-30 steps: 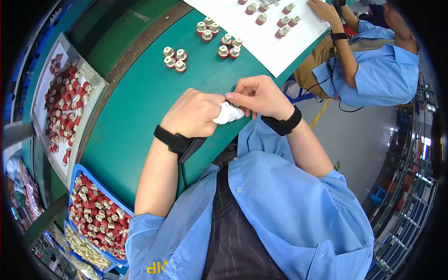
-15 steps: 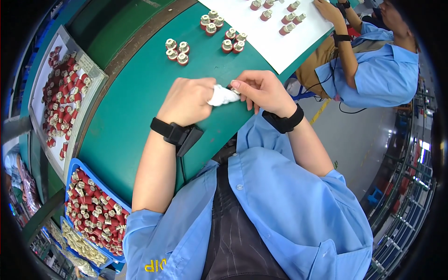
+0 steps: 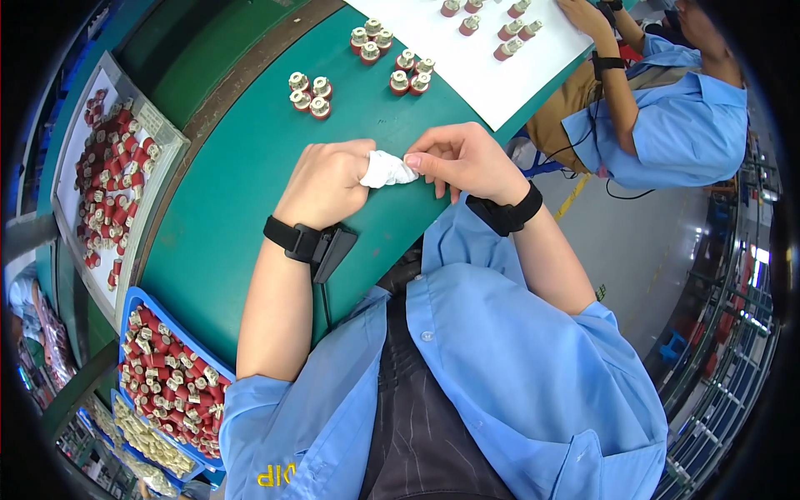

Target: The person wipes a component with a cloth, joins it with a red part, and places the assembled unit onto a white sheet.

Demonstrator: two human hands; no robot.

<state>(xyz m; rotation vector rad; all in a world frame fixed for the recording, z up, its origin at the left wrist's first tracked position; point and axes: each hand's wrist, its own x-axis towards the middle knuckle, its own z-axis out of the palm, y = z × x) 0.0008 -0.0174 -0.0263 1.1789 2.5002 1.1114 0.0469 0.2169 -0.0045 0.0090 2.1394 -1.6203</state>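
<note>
Over the green tabletop (image 3: 250, 167), my left hand (image 3: 327, 185) is closed around a crumpled white cloth (image 3: 388, 170). The cloth sticks out of the fist toward my right hand (image 3: 467, 164). Thumb and forefinger of the right hand are pinched together at the cloth's free end; a small piece may be inside, but the fingers and cloth hide it. Beyond my hands, small red parts with pale metallic tops stand upright in three clusters: a left cluster (image 3: 310, 95), a far cluster (image 3: 372, 40) and a right cluster (image 3: 412, 72).
A white sheet (image 3: 467, 75) at the far right carries more such parts, near a co-worker's hand (image 3: 585, 18). To my left are a clear-walled tray (image 3: 171, 137) and a blue bin (image 3: 208, 350), both heaped with red parts. Another bin of cream-coloured pieces (image 3: 150, 437) sits below.
Both hands have shifted slightly left with the cloth. My right fingertips have closed against the cloth's end, and the pale bit that showed between them is now hidden. The view has moved slightly.
</note>
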